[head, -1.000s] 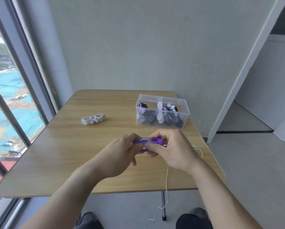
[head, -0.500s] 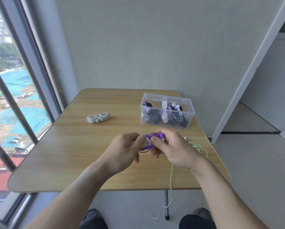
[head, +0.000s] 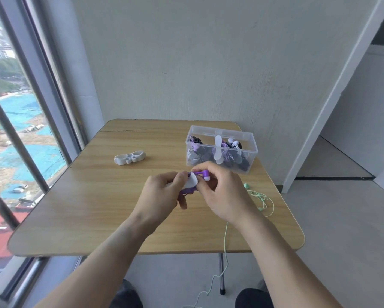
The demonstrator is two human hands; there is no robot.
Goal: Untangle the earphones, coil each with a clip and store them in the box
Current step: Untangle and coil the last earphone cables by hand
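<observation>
Both hands meet over the middle of the wooden table. My left hand grips a coiled purple earphone with a white clip wrapped round the coil. My right hand pinches the same bundle from the right, an earbud sticking up between its fingers. A clear plastic box stands behind the hands and holds several clipped coils. A mint-green earphone lies loose to the right, its cable hanging over the table's front edge.
A spare white clip lies on the table at the left. A window with a metal frame runs along the left side, a wall behind. My knees show under the table's front edge.
The white clip has come into sight on the purple coil between my hands, and an earbud now points up. My head has tilted, so the table sits lower in view.
</observation>
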